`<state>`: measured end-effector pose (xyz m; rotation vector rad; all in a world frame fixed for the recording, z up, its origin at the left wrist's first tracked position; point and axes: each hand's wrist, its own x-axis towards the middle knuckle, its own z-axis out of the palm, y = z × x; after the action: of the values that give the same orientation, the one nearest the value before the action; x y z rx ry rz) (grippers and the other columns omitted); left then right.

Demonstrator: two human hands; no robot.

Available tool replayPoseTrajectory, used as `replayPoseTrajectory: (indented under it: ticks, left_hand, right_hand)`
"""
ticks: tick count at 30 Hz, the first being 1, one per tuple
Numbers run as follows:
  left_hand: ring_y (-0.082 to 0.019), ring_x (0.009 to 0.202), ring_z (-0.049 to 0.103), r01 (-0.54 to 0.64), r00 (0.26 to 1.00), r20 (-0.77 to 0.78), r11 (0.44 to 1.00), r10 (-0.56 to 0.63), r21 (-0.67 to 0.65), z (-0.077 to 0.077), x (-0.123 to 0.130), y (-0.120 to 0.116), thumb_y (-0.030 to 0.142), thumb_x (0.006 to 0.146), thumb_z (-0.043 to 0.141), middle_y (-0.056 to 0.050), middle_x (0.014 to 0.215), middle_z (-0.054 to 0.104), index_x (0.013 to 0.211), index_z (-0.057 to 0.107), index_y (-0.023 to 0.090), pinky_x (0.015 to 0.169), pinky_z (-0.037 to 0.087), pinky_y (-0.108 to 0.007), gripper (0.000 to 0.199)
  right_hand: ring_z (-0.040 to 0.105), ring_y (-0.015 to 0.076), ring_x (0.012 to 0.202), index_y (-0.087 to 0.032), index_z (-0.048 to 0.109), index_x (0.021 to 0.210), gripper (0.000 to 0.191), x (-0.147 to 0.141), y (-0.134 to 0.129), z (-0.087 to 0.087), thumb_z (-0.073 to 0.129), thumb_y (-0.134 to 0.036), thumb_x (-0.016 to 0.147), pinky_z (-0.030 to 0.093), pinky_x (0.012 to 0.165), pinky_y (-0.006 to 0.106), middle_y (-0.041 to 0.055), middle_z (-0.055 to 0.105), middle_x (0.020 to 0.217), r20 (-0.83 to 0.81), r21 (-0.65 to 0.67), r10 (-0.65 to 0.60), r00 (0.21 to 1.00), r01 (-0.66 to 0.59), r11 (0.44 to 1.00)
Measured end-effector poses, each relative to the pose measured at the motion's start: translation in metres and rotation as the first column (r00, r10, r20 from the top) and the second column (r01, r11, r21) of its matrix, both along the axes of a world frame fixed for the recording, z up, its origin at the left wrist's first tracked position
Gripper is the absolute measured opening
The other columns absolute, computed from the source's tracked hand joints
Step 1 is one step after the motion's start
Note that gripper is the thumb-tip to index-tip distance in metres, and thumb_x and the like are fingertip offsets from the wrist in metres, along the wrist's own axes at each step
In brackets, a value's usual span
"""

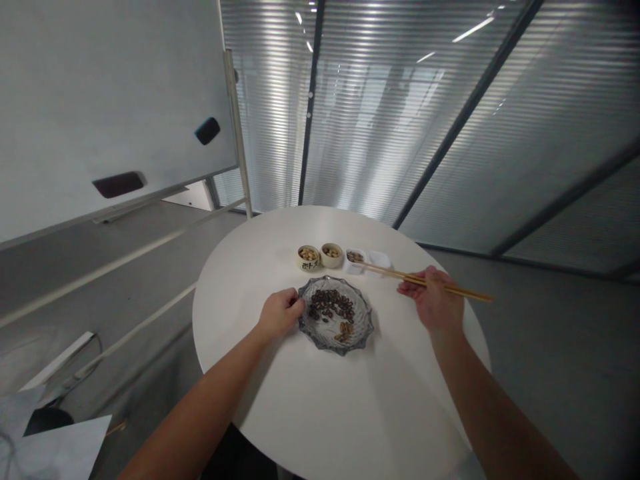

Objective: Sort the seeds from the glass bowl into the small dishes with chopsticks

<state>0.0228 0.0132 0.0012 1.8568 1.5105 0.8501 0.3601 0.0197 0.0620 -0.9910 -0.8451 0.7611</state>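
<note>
A scalloped glass dish (365, 323) on the round white table holds dark beans (333, 303) and a few lighter brown pieces (345, 331). My left hand (281, 312) is closed on the dish's left rim. My right hand (434, 297), right of the dish, grips wooden chopsticks (400, 274). Their tips point left, over or beside a small white container (356, 267) with small brownish pieces in it. Whether anything is between the tips cannot be made out. Beyond the dish stand two round cream bowls (309, 266) (332, 263) with pale nuts, and another white container (379, 259) sits at the right.
The round white table (310, 413) fills the middle. A whiteboard (110, 100) with two dark erasers stands at the left on a metal frame. Ribbed translucent panels (375, 120) rise behind the table. White sheets or boards (65, 450) lie at the lower left.
</note>
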Motion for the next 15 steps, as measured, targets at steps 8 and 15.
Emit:
replayPoseTrajectory:
  ticks: [8,15]
  left_hand:
    - [-0.012,0.062,0.045,0.005,1.000,-0.020,1.000,-0.005,-0.009,0.005,0.000,-0.001,0.039,0.086,0.049,0.003,0.061,0.048,0.067,0.055,0.019,0.059,0.027,-0.026,0.028]
    - [-0.013,0.063,0.045,-0.007,1.000,-0.015,1.000,0.007,-0.014,0.005,0.001,-0.001,0.039,0.086,0.049,0.003,0.061,0.048,0.067,0.056,0.019,0.059,0.029,-0.026,0.028]
  right_hand:
    - [0.073,0.0214,0.050,-0.016,0.070,0.075,0.045,-0.004,-0.053,0.023,0.080,-0.060,0.078,0.065,0.048,0.031,0.0075,0.074,0.065,0.295,-0.250,0.310,0.904,-0.240,0.938]
    - [0.072,0.0226,0.047,-0.015,0.071,0.072,0.056,-0.013,-0.063,0.032,0.074,-0.071,0.076,0.064,0.047,0.031,0.0103,0.073,0.059,0.357,-0.333,0.378,0.854,-0.261,0.906]
